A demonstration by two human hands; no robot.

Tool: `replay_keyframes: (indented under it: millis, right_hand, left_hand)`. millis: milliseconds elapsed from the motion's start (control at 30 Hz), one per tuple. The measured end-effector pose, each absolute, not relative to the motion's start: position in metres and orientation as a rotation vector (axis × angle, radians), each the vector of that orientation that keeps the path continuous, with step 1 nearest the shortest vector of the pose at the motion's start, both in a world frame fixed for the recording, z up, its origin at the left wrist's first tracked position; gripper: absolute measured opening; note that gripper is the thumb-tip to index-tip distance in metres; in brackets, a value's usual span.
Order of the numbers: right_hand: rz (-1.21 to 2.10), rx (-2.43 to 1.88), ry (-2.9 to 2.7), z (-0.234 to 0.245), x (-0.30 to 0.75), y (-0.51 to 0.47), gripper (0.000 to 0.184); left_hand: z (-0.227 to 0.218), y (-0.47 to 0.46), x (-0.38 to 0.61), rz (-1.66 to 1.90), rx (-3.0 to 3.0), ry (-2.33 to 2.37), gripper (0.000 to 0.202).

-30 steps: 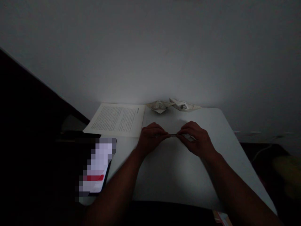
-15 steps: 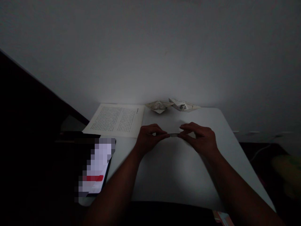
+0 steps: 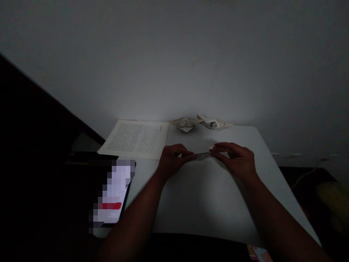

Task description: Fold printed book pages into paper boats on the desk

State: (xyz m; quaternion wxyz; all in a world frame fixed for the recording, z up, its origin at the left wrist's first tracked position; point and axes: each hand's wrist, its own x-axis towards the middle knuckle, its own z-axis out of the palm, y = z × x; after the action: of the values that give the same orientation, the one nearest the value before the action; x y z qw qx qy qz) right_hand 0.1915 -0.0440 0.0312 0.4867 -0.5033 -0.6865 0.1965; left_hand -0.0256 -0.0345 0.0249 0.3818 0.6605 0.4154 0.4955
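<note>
A small folded piece of paper [image 3: 202, 157] is stretched between my hands above the white table. My left hand [image 3: 176, 158] pinches its left end between thumb and fingers. At the other end, my right hand [image 3: 236, 158] grips it the same way. Its exact folded shape is hard to make out in the dim light. Beyond my hands, two folded paper boats stand near the wall: one boat [image 3: 185, 124] on the left, the other boat [image 3: 215, 123] on the right, their tips touching or overlapping.
Printed sheets [image 3: 136, 137] lie at the table's back left. A phone [image 3: 116, 196] with a lit, blurred-out screen rests along the left edge. The white table [image 3: 191, 211] meets a grey wall [image 3: 174, 65]. A cable [image 3: 302, 175] hangs beyond the right edge.
My right hand has shifted slightly right, and more of the folded paper shows between my fingers. My left hand has hardly moved. The camera view has drifted a little.
</note>
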Motion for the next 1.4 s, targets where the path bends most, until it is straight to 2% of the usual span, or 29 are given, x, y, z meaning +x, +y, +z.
replay_keyframes:
  millis: [333,533,867,1133,1267,1400]
  right_hand:
    - [0.556,-1.234,-1.577,0.029,0.189,-0.042,0.018]
    - [0.651,-1.267,-1.473,0.028,0.186,-0.043,0.015]
    - [0.966,-1.227,-1.208,0.033,0.18,-0.044,0.026]
    - [1.083,-1.277,-1.169,0.028,0.183,-0.036,0.038]
    - [1.131,-1.096,-1.07,0.02,0.186,-0.03,0.046]
    - [1.138,-0.962,-1.185,0.006,0.184,-0.027,0.03]
  left_hand:
    - [0.024,-0.032,-0.024,0.988,1.588,1.316,0.022]
    - [0.024,-0.031,-0.023,0.991,1.529,1.302,0.024]
    - [0.021,-0.03,-0.021,1.014,1.324,1.172,0.025]
    - [0.021,-0.03,-0.022,0.848,1.523,1.138,0.024]
    - [0.021,-0.029,-0.022,0.971,1.519,1.165,0.023]
    - [0.018,-0.031,-0.015,1.094,1.42,1.212,0.024]
